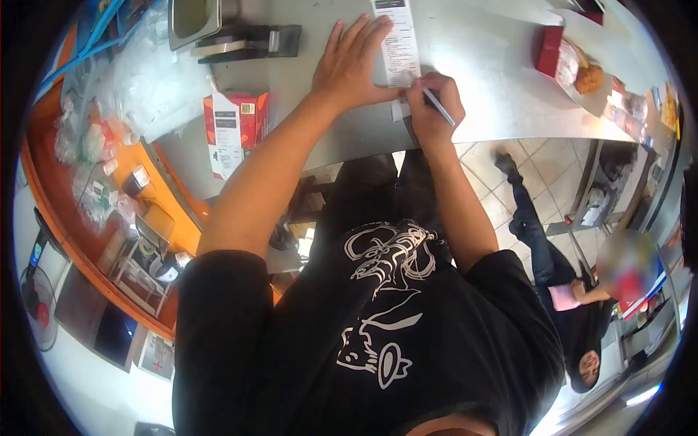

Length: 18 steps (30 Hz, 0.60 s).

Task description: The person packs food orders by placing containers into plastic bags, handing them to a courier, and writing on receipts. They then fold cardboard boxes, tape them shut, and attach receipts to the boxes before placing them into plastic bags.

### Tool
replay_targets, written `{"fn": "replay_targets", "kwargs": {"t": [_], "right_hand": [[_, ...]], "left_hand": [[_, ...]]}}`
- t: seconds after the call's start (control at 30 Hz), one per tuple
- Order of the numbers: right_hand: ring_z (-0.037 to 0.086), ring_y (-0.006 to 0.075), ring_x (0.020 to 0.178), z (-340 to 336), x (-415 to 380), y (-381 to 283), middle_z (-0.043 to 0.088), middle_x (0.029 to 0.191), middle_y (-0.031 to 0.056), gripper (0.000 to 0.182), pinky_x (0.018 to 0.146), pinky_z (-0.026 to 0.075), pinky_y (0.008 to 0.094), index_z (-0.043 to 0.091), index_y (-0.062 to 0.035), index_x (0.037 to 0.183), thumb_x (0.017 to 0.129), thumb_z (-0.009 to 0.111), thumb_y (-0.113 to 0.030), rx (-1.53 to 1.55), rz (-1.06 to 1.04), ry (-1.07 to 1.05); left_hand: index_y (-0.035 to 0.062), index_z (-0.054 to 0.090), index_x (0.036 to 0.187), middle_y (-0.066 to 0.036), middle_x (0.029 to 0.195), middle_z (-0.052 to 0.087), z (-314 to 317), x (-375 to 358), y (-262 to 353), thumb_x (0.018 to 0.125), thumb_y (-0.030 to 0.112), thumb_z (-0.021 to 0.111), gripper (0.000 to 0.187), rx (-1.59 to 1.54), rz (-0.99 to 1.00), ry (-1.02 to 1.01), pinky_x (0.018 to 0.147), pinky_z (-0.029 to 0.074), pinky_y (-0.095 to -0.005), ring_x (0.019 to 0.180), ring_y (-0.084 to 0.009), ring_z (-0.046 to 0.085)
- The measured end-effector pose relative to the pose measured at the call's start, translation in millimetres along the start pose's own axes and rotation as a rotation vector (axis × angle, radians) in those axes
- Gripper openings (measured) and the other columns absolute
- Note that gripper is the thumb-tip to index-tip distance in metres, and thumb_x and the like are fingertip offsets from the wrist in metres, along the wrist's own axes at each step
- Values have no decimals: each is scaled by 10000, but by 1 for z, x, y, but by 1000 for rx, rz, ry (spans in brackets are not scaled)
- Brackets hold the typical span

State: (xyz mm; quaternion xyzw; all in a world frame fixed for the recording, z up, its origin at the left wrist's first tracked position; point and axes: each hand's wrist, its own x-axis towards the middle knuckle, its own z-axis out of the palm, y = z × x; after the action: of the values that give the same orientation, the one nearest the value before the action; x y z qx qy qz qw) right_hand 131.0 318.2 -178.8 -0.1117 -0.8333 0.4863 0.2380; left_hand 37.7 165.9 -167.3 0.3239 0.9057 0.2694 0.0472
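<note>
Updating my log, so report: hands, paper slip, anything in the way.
Left hand spread at left edge of paper slip. Right hand gripping pen near slip's lower end. Slip on metal counter; tape dispenser left, apart from it.

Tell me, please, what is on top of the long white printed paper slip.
The left hand overlaps the slip at its left edge, and the right hand, holding a slim pale pen, is at its lower end. The slip's printed middle shows; whatever the hands cover is hidden.
</note>
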Motion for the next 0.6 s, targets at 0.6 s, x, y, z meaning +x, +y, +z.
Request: {"fn": "replay_targets", "kwargs": {"t": [0.6], "right_hand": [[523,401,1121,-263,225,24,573,1218,204,366,998,394,464,559,-33,1203,910,605,-247,-481,-240,449]], "left_hand": [[55,346,1459,-178,1526,298,-13,30,53,951,307,483,583,152,166,229,1116,168,-588,1415,-390,234]]}}
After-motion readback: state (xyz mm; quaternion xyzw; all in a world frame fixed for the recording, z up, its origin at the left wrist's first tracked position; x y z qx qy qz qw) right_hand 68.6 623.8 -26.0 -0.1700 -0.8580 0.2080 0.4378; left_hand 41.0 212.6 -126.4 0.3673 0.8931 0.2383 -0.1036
